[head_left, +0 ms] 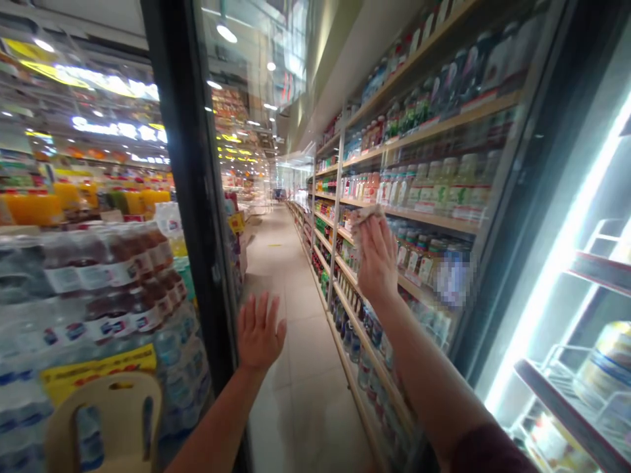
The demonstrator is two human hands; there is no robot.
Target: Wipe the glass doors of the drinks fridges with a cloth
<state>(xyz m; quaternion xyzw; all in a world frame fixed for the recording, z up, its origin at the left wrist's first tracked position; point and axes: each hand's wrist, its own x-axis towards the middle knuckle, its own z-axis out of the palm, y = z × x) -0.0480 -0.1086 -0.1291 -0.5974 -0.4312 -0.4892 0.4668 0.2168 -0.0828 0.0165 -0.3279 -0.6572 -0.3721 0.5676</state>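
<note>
In front of me stands a glass door with a dark frame (182, 171). My left hand (258, 334) is raised at the glass near the frame's left edge, fingers stretched out and holding nothing. It appears to lie flat on the pane. Higher and to the right, my right hand (377, 259) presses a pale, crumpled cloth (365, 215) to the glass, its fingers over the cloth. Part of the cloth is hidden under them.
A lit cooler with wire shelves (566, 394) stands at the right. Stacked packs of bottled drinks (113, 276) and a beige plastic chair (106, 410) are at the left. Long shelves of bottles (419, 187) and a tiled aisle (286, 276) show in the glass.
</note>
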